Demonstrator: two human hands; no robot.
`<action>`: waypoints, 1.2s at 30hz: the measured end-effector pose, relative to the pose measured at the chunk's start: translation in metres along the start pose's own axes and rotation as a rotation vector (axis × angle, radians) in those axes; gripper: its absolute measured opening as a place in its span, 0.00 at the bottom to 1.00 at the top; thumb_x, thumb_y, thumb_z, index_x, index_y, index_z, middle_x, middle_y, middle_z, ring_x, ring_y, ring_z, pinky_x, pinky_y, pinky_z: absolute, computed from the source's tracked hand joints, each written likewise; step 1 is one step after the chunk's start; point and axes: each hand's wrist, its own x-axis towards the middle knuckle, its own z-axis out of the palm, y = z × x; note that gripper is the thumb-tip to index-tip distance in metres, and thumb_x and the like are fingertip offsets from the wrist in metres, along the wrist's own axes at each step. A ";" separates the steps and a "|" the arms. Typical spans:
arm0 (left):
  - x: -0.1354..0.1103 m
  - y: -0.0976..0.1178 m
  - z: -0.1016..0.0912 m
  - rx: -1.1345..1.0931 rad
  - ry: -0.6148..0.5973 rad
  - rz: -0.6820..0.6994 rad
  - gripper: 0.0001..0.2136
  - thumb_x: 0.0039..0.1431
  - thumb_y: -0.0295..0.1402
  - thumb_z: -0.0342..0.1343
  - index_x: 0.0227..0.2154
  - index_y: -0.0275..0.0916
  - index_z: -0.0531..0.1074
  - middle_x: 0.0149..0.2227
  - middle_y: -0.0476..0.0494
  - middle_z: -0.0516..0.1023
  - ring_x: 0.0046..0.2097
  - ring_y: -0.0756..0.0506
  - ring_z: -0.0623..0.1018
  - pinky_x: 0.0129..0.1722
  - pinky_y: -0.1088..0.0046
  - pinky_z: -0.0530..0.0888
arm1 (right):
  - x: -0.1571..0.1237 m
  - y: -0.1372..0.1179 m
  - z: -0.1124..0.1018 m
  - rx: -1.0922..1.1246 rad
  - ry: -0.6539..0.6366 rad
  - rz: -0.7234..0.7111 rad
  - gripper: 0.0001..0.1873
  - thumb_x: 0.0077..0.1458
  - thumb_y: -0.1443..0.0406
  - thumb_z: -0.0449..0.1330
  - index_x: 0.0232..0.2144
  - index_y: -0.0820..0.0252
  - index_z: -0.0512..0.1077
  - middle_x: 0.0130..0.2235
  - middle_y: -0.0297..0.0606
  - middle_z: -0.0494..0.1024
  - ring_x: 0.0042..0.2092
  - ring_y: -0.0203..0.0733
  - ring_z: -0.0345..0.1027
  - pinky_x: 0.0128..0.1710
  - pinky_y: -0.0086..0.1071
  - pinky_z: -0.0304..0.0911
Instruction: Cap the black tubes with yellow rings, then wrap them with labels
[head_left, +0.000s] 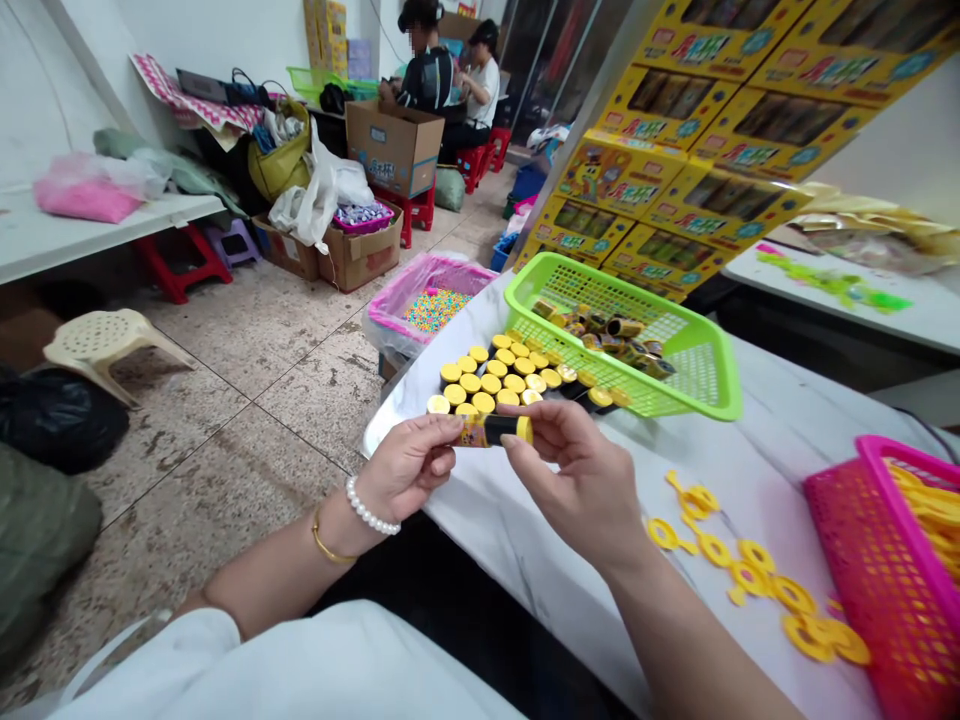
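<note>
Both hands hold one small tube point(491, 431) with a printed label and a yellow cap, lying sideways above the near edge of the white table point(780, 450). My left hand point(409, 465) pinches its labelled end. My right hand point(581, 470) pinches the yellow-capped end. Just beyond the tube stands a block of several upright tubes with yellow caps point(502, 378). Behind them a green basket point(701, 385) holds more tubes lying loose. Yellow plastic rings point(750, 575) lie scattered on the table to the right of my right hand.
A pink basket point(870, 570) with yellow parts stands at the right edge. Yellow printed boxes point(675, 190) are stacked behind the green basket. A pink bin of coloured beads point(431, 300) sits on the floor beside the table. Two people sit at the back by cardboard boxes point(394, 145).
</note>
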 end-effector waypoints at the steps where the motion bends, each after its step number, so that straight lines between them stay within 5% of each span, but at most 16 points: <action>1: 0.000 0.000 -0.001 -0.001 0.009 0.003 0.15 0.40 0.31 0.73 0.26 0.31 0.72 0.23 0.52 0.72 0.17 0.61 0.60 0.14 0.86 0.48 | -0.001 0.001 0.002 0.023 -0.021 -0.019 0.12 0.57 0.59 0.63 0.41 0.55 0.67 0.46 0.45 0.83 0.39 0.43 0.81 0.39 0.35 0.77; 7: -0.004 -0.003 -0.006 0.095 0.048 0.105 0.19 0.39 0.38 0.74 0.27 0.32 0.73 0.23 0.51 0.71 0.18 0.59 0.62 0.14 0.85 0.48 | 0.000 0.007 -0.001 0.013 -0.083 -0.130 0.13 0.55 0.61 0.66 0.42 0.55 0.69 0.39 0.38 0.81 0.38 0.41 0.79 0.44 0.37 0.76; 10: -0.009 -0.002 -0.010 0.197 0.084 0.314 0.20 0.43 0.39 0.74 0.36 0.33 0.77 0.30 0.48 0.74 0.26 0.56 0.70 0.19 0.85 0.60 | 0.002 0.004 -0.009 -0.022 -0.062 -0.180 0.14 0.54 0.62 0.67 0.43 0.54 0.72 0.38 0.37 0.80 0.38 0.40 0.76 0.43 0.37 0.75; 12: -0.011 0.001 -0.013 0.271 0.003 0.391 0.23 0.44 0.39 0.74 0.43 0.36 0.76 0.38 0.44 0.77 0.32 0.52 0.75 0.26 0.81 0.70 | 0.003 -0.002 -0.013 -0.010 -0.125 -0.229 0.13 0.55 0.63 0.67 0.44 0.53 0.74 0.40 0.39 0.80 0.39 0.42 0.76 0.41 0.36 0.75; 16: -0.015 0.005 -0.015 0.423 -0.226 0.265 0.22 0.44 0.40 0.73 0.40 0.34 0.78 0.34 0.43 0.78 0.29 0.49 0.77 0.28 0.73 0.74 | 0.005 -0.010 -0.009 -0.085 -0.213 -0.425 0.13 0.56 0.67 0.66 0.45 0.51 0.77 0.42 0.40 0.78 0.40 0.42 0.76 0.39 0.36 0.75; 21: -0.011 0.009 -0.001 0.499 -0.218 0.272 0.19 0.44 0.41 0.73 0.34 0.33 0.77 0.27 0.48 0.76 0.23 0.54 0.72 0.24 0.77 0.71 | 0.005 -0.011 -0.001 -0.240 -0.123 -0.588 0.18 0.57 0.70 0.65 0.50 0.51 0.74 0.40 0.40 0.79 0.40 0.43 0.76 0.41 0.37 0.75; 26: -0.003 0.017 -0.004 0.506 -0.311 0.176 0.26 0.46 0.49 0.70 0.42 0.35 0.75 0.32 0.45 0.77 0.26 0.49 0.77 0.20 0.78 0.70 | 0.006 -0.007 -0.008 -0.279 -0.017 -0.651 0.16 0.55 0.72 0.66 0.44 0.52 0.75 0.40 0.40 0.80 0.41 0.43 0.77 0.43 0.37 0.74; 29: -0.004 0.018 -0.010 0.520 -0.237 0.235 0.21 0.48 0.46 0.70 0.37 0.35 0.76 0.26 0.50 0.74 0.21 0.55 0.70 0.19 0.80 0.65 | 0.006 0.000 -0.003 -0.231 -0.038 -0.579 0.09 0.54 0.68 0.68 0.39 0.53 0.76 0.39 0.41 0.81 0.39 0.43 0.77 0.41 0.37 0.75; 32: -0.007 0.015 -0.008 0.636 -0.202 0.360 0.18 0.49 0.42 0.70 0.37 0.35 0.77 0.22 0.52 0.72 0.21 0.56 0.68 0.21 0.81 0.65 | 0.005 0.008 0.009 -0.005 -0.074 -0.296 0.10 0.52 0.59 0.70 0.33 0.56 0.75 0.33 0.39 0.81 0.33 0.42 0.76 0.34 0.36 0.74; 36: -0.001 0.010 -0.007 0.657 -0.206 0.298 0.19 0.52 0.47 0.67 0.33 0.36 0.72 0.19 0.54 0.71 0.18 0.55 0.67 0.18 0.81 0.63 | 0.007 0.012 0.013 0.151 -0.203 0.012 0.15 0.55 0.53 0.67 0.33 0.59 0.74 0.30 0.37 0.79 0.30 0.39 0.75 0.31 0.33 0.73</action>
